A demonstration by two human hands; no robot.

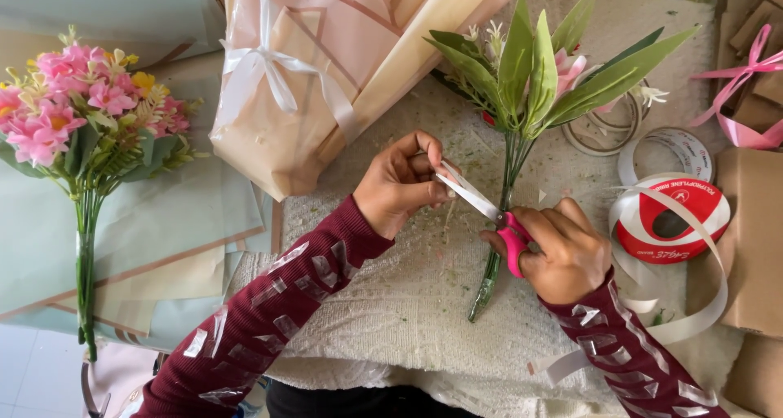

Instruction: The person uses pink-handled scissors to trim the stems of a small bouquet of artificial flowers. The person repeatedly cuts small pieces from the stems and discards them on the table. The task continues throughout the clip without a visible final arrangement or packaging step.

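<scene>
Scissors [497,222] (pink-handled) sit gripped in the right hand [563,255], while the left hand [400,185] pinches white ribbon [457,183].

Pink-handled scissors [493,222], blades open, lie across a green-leaved flower stem [510,169]

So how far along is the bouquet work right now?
Done: one wrapped bouquet lies tied with a white bow. In hand: the right hand works pink scissors at something pale pinched in the left hand. Left: the leafy bunch and pink flower bunch lie unwrapped.
</scene>
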